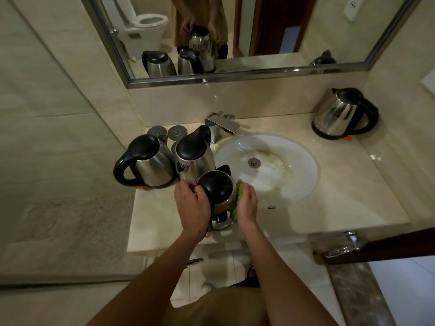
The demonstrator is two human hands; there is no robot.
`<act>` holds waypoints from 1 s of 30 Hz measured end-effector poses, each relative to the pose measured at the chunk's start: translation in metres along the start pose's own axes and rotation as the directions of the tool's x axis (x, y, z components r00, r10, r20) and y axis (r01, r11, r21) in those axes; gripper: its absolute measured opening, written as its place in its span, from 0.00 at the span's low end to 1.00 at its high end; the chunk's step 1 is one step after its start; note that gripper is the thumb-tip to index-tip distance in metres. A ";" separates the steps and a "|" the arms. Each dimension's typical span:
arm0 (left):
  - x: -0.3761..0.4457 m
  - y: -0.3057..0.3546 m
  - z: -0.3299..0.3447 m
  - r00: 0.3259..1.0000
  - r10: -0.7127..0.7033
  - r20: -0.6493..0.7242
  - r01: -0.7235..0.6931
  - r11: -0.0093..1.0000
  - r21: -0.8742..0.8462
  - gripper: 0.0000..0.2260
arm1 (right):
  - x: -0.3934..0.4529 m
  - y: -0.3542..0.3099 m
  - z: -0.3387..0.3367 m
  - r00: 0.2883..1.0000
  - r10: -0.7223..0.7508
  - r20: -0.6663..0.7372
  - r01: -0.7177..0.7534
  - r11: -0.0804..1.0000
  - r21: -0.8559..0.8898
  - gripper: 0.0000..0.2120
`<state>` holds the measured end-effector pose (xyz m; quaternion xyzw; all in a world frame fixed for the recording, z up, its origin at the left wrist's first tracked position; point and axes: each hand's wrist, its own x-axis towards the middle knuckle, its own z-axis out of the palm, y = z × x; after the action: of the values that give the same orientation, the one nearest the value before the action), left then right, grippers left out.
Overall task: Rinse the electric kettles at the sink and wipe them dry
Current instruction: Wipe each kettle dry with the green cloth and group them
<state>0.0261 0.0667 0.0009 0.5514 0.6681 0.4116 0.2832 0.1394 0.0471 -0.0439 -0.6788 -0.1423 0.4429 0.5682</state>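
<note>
- Kettle in hand [217, 189]: steel body, black lid, upright on counter [353, 198] front edge, just left of sink basin [294, 161].
- L hand [191, 205] curled round handle side of it, steadying.
- R hand [247, 205] presses green cloth [239, 194] flat-ish vs. kettle's right wall; fingers wrap cloth, can't tell how tightly.
- Step, my read: wipe-dry stage on this kettle. No water running from faucet [221, 124].
- Next move prob. needs turning the kettle w/ L hand so cloth reaches base & far side; then set aside, take another.
- Two more kettles just behind-left: one w/ loop handle [147, 161], one taller [193, 151], touching or nearly. Can't tell if rinsed yet.
- Fourth kettle [344, 114] well apart, far right of counter by wall.
- Two round grey bases [168, 131] behind left pair; power-type symbol on them, no readable text.
- No brand/label legible on any kettle.
- Mirror [235, 31] above repeats hands, kettles.
- Basin shows yellowish stain near drain [253, 162].
</note>
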 end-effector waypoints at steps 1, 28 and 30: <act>0.000 0.000 0.000 1.000 0.001 0.002 -0.001 1.000 0.002 0.01 | 0.000 0.010 -0.004 0.996 0.084 0.017 -0.084 0.996 0.003 0.16; 0.003 -0.006 0.002 0.999 0.028 0.019 -0.027 0.999 -0.023 0.02 | -0.029 0.015 0.009 0.996 -0.071 -0.049 0.071 0.997 0.014 0.13; 0.004 -0.006 0.002 0.999 0.035 0.011 -0.035 0.999 -0.025 0.02 | -0.035 0.002 0.018 0.963 -0.247 -0.106 0.241 0.969 -0.062 0.18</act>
<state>0.0239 0.0703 -0.0046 0.5618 0.6514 0.4217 0.2866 0.1047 0.0336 -0.0300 -0.6937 -0.2031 0.3268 0.6088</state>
